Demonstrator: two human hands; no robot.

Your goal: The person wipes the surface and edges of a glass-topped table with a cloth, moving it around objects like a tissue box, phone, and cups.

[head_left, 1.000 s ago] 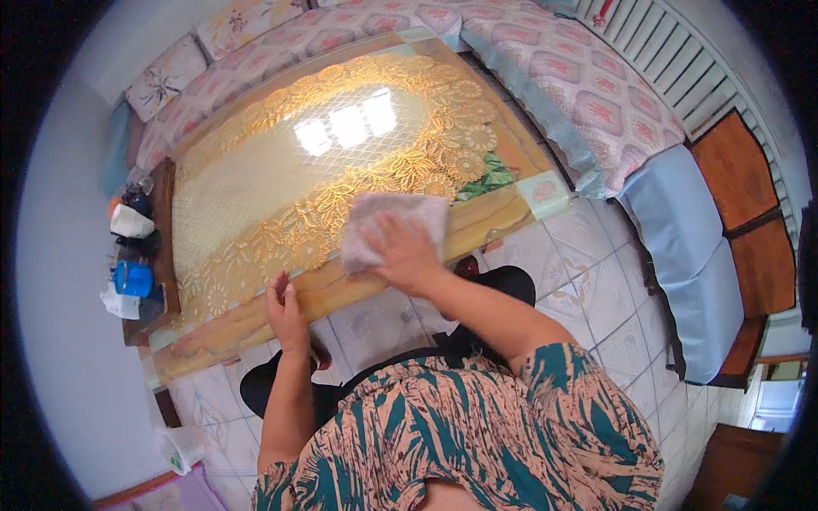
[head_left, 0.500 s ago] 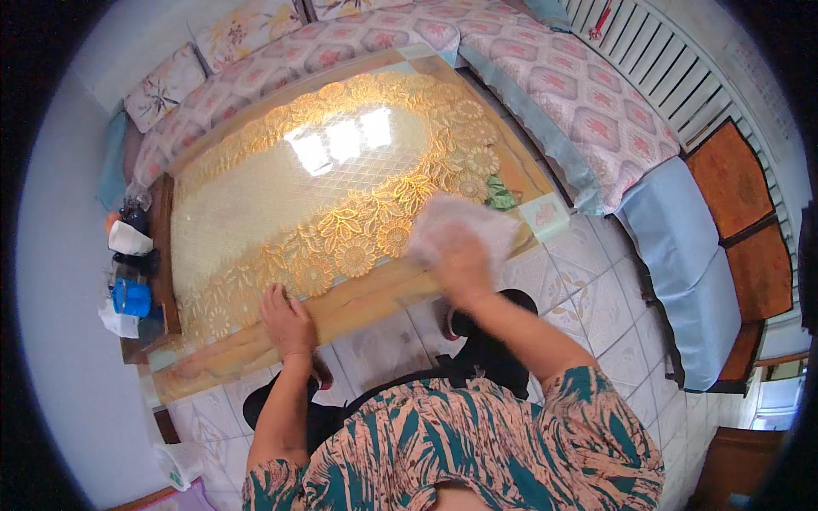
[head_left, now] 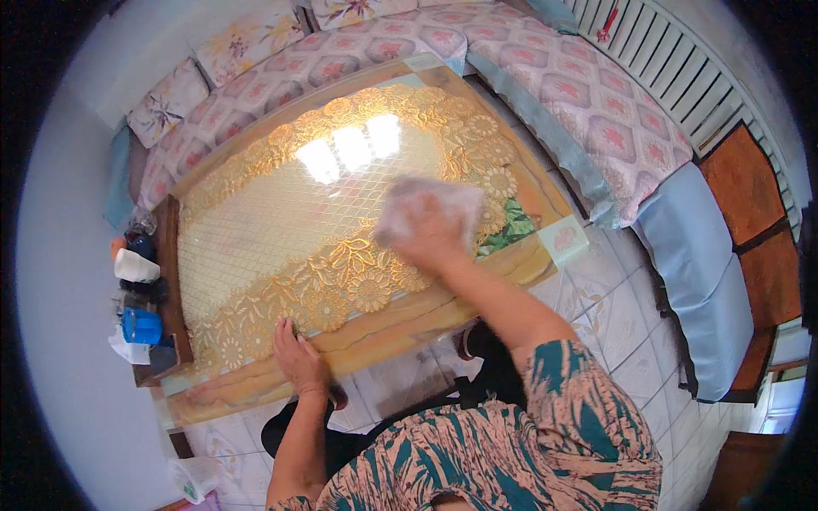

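A pale pinkish-white cloth [head_left: 394, 209] lies bunched on the right half of a low table [head_left: 388, 341], pressed down by my right hand [head_left: 436, 243], whose fingers spread over it. Beneath it is a gold lace tablecloth [head_left: 336, 294] with flowers and a lattice middle, under a shiny clear surface that reflects bright light. My left hand [head_left: 300, 362] rests on the table's near edge, left of the middle, holding nothing, its fingers stretched toward the lace. A green leafy patch [head_left: 518, 223] shows near the right corner.
A wooden tray [head_left: 175, 298] at the left end holds a white cup [head_left: 136, 266], a blue container [head_left: 141, 325] and tissue. Patterned sofa seats [head_left: 588, 111] line the far and right sides. A light-blue cover [head_left: 694, 281] hangs at right above the tiled floor [head_left: 613, 298].
My right hand has slid the cloth left and away from me, from the near right edge onto the lace. My left hand stays on the near edge. The view has shifted slightly.
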